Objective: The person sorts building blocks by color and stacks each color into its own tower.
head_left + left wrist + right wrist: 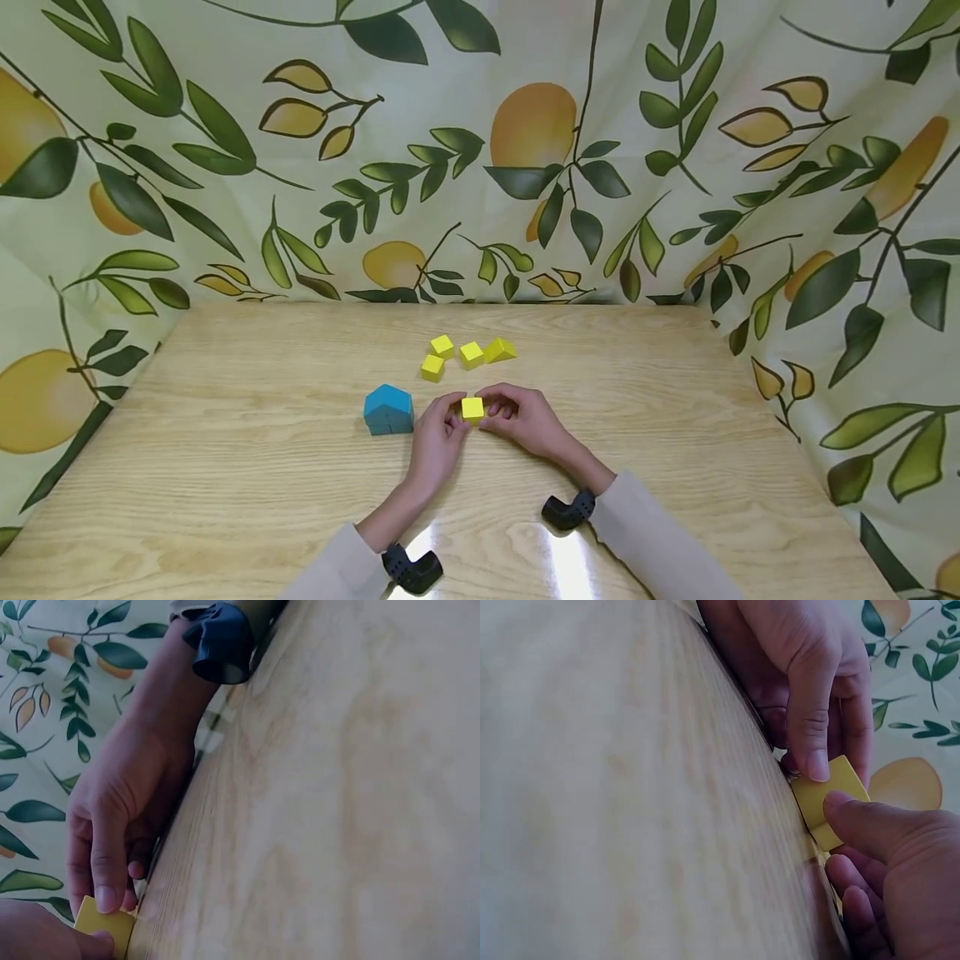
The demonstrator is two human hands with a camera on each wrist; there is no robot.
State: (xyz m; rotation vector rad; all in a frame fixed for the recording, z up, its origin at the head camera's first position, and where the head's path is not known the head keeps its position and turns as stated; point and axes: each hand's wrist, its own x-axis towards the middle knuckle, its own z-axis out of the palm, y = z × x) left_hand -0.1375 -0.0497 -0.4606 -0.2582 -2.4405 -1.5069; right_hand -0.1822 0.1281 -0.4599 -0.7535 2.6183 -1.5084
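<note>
A small yellow block [472, 408] stands on the wooden table between my two hands. My left hand [437, 446] pinches it from the left, the thumb on its near face and the fingers reaching behind. From the other side my right hand [527, 421] holds the same block between thumb and curled fingers. The right wrist view shows both thumbs pressed on the flat face of the yellow block [832, 787], with a faint line across its lower part. In the left wrist view the block [112, 924] is partly covered by the right thumb.
Left of my hands stands a blue house-shaped block form [387, 410]. Behind them lie three yellow cubes [471, 355] and a yellow triangular block [500, 350]. The table [247, 433] meets a leaf-and-fruit patterned cloth [450, 200] at the back and sides.
</note>
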